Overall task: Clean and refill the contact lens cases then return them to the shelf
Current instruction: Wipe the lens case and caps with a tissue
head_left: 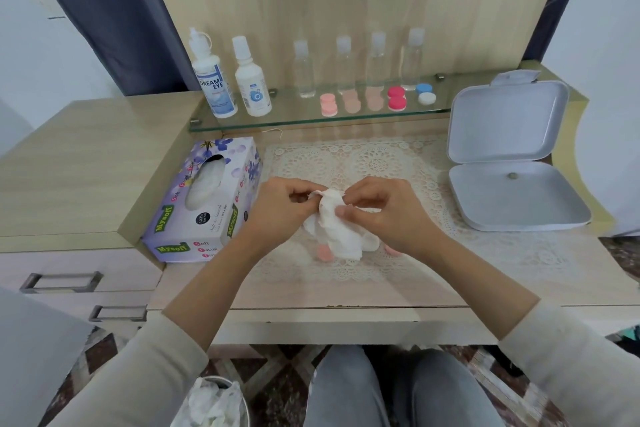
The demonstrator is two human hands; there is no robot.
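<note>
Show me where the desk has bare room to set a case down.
Free: the lace mat between the tissue and the glass shelf, and its right corner in front of the white box. Crowded: the shelf, and around the tissue.

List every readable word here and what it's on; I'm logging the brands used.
"DREAM EYE": left bottle on the shelf.
"Mysoft": tissue box, on its front end and side.
"Soft Facial Tis...": front end of the same box, cut off at the edge.
Second bottle: label too blurred to read.
The box's small print: too blurred to read.
</note>
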